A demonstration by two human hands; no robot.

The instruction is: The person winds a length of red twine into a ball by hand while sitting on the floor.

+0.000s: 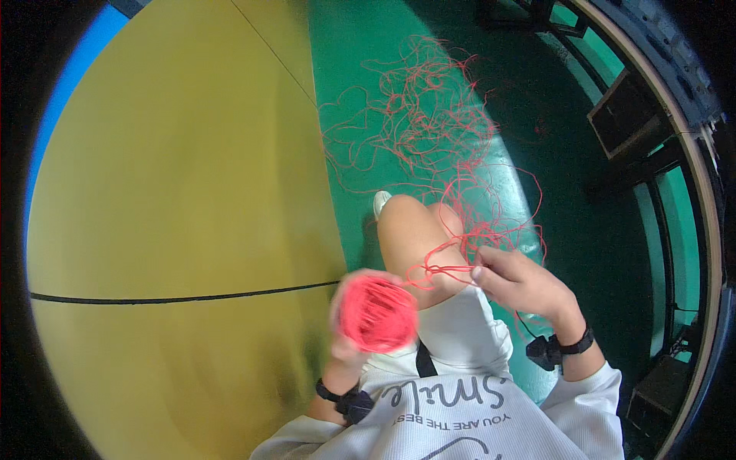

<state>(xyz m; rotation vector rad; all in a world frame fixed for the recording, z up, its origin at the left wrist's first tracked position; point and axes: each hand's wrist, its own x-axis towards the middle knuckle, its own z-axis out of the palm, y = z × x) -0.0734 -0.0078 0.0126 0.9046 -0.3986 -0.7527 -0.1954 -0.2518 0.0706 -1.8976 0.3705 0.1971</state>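
Note:
My left hand (345,345) holds a thick wound ball of red cord (378,313) above my lap, its fingers partly hidden behind the ball. Over my thigh, my right hand (514,282) pinches several strands between thumb and fingers. A looped tangle of the cord (431,269) spans the gap between the two hands. More loose red cord (425,115) lies in a wide tangle on the green floor beyond my knees, and some of it trails near my right hand.
A large yellow surface (184,172) with a black line fills the left side. The floor is green (345,57), partly in dark shade at right. Dark box-like objects (627,112) and a curved pale edge (698,172) stand at far right. My bare knees (408,224) are under the hands.

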